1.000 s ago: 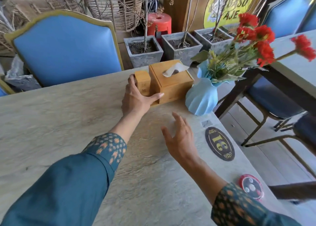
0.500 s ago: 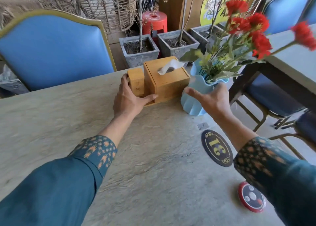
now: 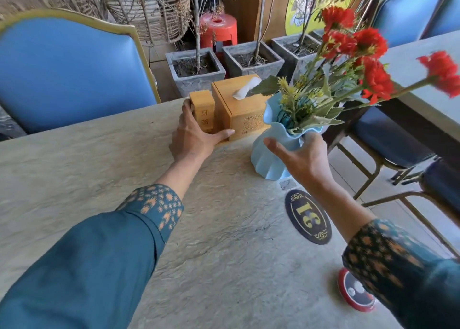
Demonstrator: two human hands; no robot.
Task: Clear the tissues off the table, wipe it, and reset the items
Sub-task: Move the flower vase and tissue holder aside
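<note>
Tabletop (image 3: 104, 169): pale grey-beige slab, rough stone-like grain with fine cracks, filling most of the view; bare across its near and left parts.

Chair (image 3: 67, 72): blue padded back in a curved gold frame, at 11 o'clock beyond the far edge.

Planters (image 3: 195, 73): three square grey concrete pots with thin bare stems, on the floor at 12 o'clock.

Vase (image 3: 267, 158): light blue, ribbed body, ruffled rim, holding red flowers (image 3: 371, 62) and green leaves; at 1 o'clock, just right of the tissue box.

Tissue box (image 3: 240, 104): square, honey-coloured wood, carved front panel, one white tissue (image 3: 245, 88) rising from the top slot; at 12 o'clock near the far edge.

Small wooden holder (image 3: 202, 110): upright block, same wood, touching the box's left side.

Left hand (image 3: 193, 135): fingers around the holder's left side, thumb lying along the base in front of the tissue box; pressed on the wooden set.

Right hand (image 3: 302, 160): fingers spread apart, cupped about the vase neck from the near side, thumb to the left; full contact cannot be told.

Number plaque (image 3: 308, 216): dark oval, gold "18", flat at 3 o'clock.

Red round disc (image 3: 353, 292): flat, at 4 o'clock.
</note>
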